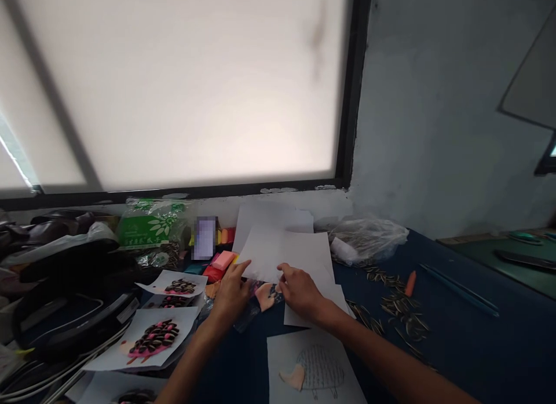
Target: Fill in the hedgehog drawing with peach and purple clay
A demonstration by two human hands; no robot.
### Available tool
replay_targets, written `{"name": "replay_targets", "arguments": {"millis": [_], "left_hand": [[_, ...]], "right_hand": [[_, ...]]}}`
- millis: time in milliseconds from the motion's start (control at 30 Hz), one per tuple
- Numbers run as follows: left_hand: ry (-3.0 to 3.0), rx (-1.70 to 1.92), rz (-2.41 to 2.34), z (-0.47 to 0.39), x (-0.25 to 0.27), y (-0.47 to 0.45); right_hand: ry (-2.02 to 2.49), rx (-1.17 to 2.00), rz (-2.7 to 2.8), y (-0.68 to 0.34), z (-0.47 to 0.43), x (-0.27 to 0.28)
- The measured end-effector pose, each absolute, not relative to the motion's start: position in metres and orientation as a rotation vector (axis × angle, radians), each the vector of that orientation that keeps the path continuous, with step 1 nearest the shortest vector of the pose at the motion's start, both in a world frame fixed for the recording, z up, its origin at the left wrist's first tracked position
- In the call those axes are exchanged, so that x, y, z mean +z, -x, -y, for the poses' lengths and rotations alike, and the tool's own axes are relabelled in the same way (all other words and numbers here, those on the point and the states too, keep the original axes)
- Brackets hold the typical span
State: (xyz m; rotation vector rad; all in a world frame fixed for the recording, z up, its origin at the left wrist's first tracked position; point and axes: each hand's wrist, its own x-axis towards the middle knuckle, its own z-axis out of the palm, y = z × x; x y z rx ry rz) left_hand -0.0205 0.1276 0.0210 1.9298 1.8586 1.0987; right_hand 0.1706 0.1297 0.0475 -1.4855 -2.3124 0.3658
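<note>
My left hand (234, 293) is over the near left edge of the white paper sheets (304, 253), index finger stretched out and thumb apart from it. Opposite it, my right hand (300, 293) rests over the paper with index finger and thumb apart and the other fingers curled. I see nothing held in either hand. Between and below them lies a piece of peach-coloured clay (267, 297) on a patterned wrapper. Nearer to me is a sheet with a pencil-drawn hedgehog (321, 366), its face covered in peach clay.
At left are cards with seed-covered hedgehogs (154, 337), a black headset-like object (82, 317) with cables and a green seed bag (152, 223). Clay blocks (223, 260) stand behind my left hand. At right are loose sunflower seeds (403, 311), an orange clay stick (410, 283) and blue tweezers (460, 289).
</note>
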Motion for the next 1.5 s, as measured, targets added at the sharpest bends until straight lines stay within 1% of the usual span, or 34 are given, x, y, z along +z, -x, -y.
{"name": "replay_targets", "arguments": {"millis": [100, 233, 433, 633, 900, 1033, 1100, 1200, 1333, 1500], "left_hand": [[-1.966, 1.146, -1.919, -0.128, 0.021, 0.023], [-1.985, 1.117, -1.939, -0.129, 0.021, 0.027], [-2.032, 1.065, -1.876, -0.129, 0.014, 0.024], [-2.03, 0.991, -1.79, -0.126, 0.031, 0.03], [-2.065, 0.915, -1.523, -0.112, 0.061, 0.01], [-2.101, 0.895, -1.63, -0.115, 0.062, 0.012], [-2.138, 0.803, -1.742, -0.118, 0.06, 0.019], [-2.221, 0.502, -1.824, -0.117, 0.054, 0.028], [-2.329, 0.149, -1.842, -0.111, 0.046, 0.027], [-2.394, -0.005, -1.883, -0.11, 0.043, 0.027]], "right_hand": [[1.429, 0.257, 2.338, -0.167, -0.125, 0.046], [1.321, 0.147, 2.448, -0.165, -0.116, 0.044], [1.206, 0.125, 2.636, -0.163, -0.106, 0.034], [1.188, 0.219, 2.555, -0.167, -0.103, 0.03], [1.141, 0.45, 2.309, -0.164, -0.104, 0.059], [1.28, 0.533, 2.242, -0.157, -0.111, 0.058], [1.383, 0.538, 2.207, -0.156, -0.114, 0.054], [1.478, 0.526, 2.189, -0.158, -0.116, 0.049], [1.497, 0.471, 2.205, -0.159, -0.114, 0.05], [1.503, 0.354, 2.224, -0.163, -0.11, 0.057]]}}
